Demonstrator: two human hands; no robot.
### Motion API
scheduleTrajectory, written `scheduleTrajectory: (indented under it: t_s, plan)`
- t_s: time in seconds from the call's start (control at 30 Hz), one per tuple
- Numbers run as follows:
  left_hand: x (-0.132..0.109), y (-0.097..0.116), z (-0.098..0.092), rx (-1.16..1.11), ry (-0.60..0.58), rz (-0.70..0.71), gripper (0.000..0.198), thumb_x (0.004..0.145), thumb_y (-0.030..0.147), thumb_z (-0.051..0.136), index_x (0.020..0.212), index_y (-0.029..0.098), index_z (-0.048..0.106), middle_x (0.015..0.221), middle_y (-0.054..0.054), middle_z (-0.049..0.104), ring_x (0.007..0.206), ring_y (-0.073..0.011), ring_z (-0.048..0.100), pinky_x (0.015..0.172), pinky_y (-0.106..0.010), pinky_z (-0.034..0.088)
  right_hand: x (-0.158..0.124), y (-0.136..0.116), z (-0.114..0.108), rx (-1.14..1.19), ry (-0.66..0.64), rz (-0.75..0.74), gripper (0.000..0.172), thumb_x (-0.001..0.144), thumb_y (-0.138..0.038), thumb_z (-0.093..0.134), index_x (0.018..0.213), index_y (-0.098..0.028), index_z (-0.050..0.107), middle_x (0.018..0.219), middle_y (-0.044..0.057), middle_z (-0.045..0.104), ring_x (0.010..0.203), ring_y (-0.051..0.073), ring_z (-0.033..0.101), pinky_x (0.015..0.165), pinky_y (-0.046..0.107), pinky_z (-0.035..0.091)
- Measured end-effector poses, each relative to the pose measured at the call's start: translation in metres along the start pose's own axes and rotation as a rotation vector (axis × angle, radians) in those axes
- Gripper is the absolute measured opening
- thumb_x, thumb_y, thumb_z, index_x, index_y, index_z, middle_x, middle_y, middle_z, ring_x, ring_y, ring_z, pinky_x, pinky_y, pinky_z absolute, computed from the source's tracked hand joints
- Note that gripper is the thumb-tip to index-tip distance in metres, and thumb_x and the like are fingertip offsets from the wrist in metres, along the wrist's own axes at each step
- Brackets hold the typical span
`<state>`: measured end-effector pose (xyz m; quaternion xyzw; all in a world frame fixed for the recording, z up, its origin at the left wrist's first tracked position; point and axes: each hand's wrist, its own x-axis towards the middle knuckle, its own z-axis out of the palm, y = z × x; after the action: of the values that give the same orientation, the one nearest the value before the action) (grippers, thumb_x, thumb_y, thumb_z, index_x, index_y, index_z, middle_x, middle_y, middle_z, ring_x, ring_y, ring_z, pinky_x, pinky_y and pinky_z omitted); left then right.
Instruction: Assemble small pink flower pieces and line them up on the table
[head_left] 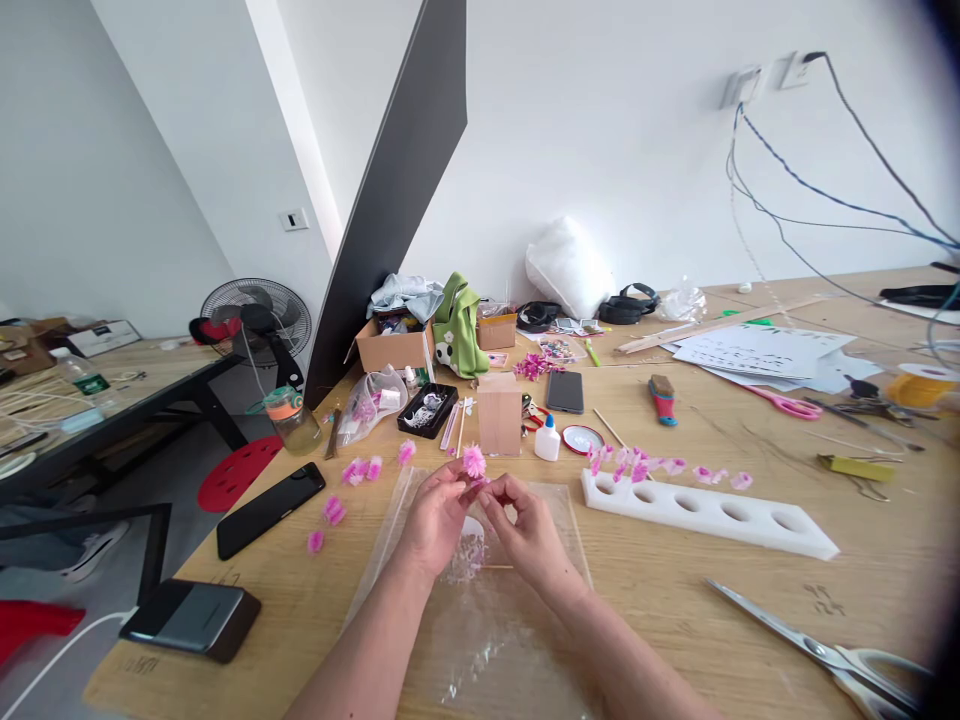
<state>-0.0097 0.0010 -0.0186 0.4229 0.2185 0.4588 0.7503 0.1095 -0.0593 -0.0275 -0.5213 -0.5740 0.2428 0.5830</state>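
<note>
My left hand [435,520] and my right hand [525,528] meet over a clear plastic sheet [491,620] on the wooden table. Together they pinch a small pink tufted flower [474,461] held just above the fingertips. A little pile of pale pink scraps [466,560] lies on the sheet under the hands. More pink tufts [358,470] lie loose to the left, and several pink petals [645,465] lie to the right along a white foam block with round holes [705,512].
A black phone [270,508] and a dark power bank [191,618] lie at the left. Silver scissors [825,655] lie at the front right. Behind the hands stand a small wooden box [499,414], a glue bottle [548,440], another phone [565,391] and a cluttered cardboard box [394,345].
</note>
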Motion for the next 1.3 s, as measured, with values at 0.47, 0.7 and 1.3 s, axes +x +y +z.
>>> scheduleTrajectory:
  t_s: [0.47, 0.7, 1.3]
  plan:
    - [-0.0002, 0.003, 0.0067, 0.039, 0.128, 0.049, 0.026, 0.063, 0.022, 0.077, 0.088, 0.013, 0.071, 0.085, -0.005, 0.069, 0.078, -0.0134, 0.06, 0.081, -0.027, 0.044, -0.0021, 0.0042, 0.0032, -0.162, 0.045, -0.009, 0.013, 0.082, -0.019, 0.048, 0.069, -0.018, 0.054, 0.068, 0.002, 0.057, 0.065, 0.016, 0.052, 0.062, 0.026, 0.04]
    - [0.0008, 0.0037, 0.0076, 0.07, 0.203, 0.049, 0.023, 0.061, 0.028, 0.079, 0.077, 0.013, 0.073, 0.075, -0.005, 0.069, 0.074, -0.014, 0.06, 0.078, -0.028, 0.045, -0.0031, 0.0066, 0.0042, -0.21, 0.043, -0.023, 0.012, 0.08, -0.017, 0.048, 0.069, -0.019, 0.054, 0.068, 0.002, 0.056, 0.066, 0.016, 0.052, 0.062, 0.026, 0.039]
    - [0.0018, -0.0007, 0.004, 0.179, 0.334, 0.102, 0.017, 0.059, 0.026, 0.077, 0.07, 0.014, 0.073, 0.069, -0.003, 0.069, 0.067, -0.0133, 0.058, 0.072, -0.028, 0.045, -0.0036, 0.0073, 0.0056, -0.231, -0.009, -0.01, 0.013, 0.077, -0.013, 0.046, 0.068, -0.018, 0.054, 0.068, 0.002, 0.056, 0.067, 0.016, 0.051, 0.063, 0.026, 0.039]
